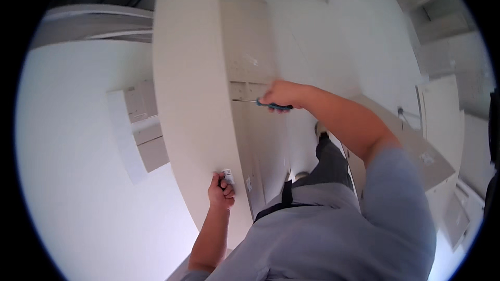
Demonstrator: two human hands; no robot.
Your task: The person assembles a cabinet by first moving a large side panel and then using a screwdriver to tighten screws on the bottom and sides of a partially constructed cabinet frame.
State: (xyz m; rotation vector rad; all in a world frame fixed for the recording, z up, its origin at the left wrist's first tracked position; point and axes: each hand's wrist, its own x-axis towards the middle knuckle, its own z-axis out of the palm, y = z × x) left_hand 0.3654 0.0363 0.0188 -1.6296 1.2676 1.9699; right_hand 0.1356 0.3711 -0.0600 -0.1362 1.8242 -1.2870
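My right hand is wrapped round the handle of a screwdriver with a blue and black grip. Its thin metal shaft points left, with the tip close to the front edge of the side of a tall beige cabinet. Lower down, my left hand is closed at the cabinet's top face, fingers curled. Something dark shows between those fingers, too small to name. Just beside its fingertips is a small white fitting or label on the cabinet's surface.
Along the cabinet's side run a seam and several small holes. Boxes or panels lie on the pale floor at the left. A beige box stands to my right, with a white panel behind it. My shoes are close to the cabinet.
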